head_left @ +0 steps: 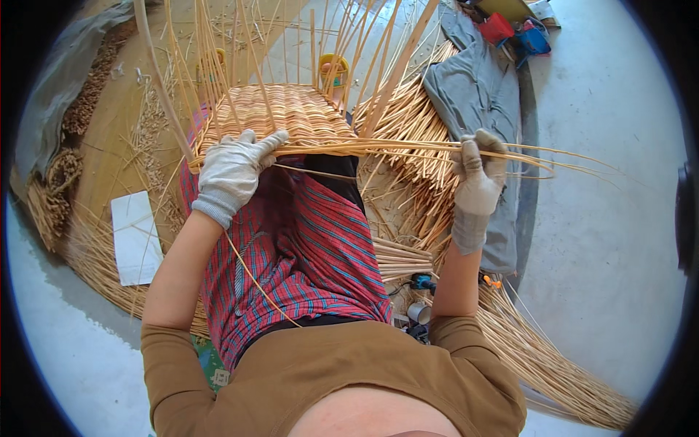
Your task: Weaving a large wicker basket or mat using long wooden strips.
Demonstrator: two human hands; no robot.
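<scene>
A half-woven wicker basket (280, 111) with upright stakes rests on my lap over a red striped cloth (306, 240). My left hand (231, 171), in a white glove, grips its near left edge, fingers pressed on the woven strands. My right hand (478, 175), also gloved, is raised right of the basket, fingers closed around long pale cane strands (408, 146) running horizontally from that edge and trailing off rightward. A loose thin strand hangs down across the cloth.
Loose cane bundles (546, 364) and cut rods (408, 116) lie around me. A grey cloth (455, 80) is at the right, with red (495, 28) and blue (535, 40) containers at top right. A white sheet (137, 237) lies left; small tools (422, 284) sit beside my right forearm.
</scene>
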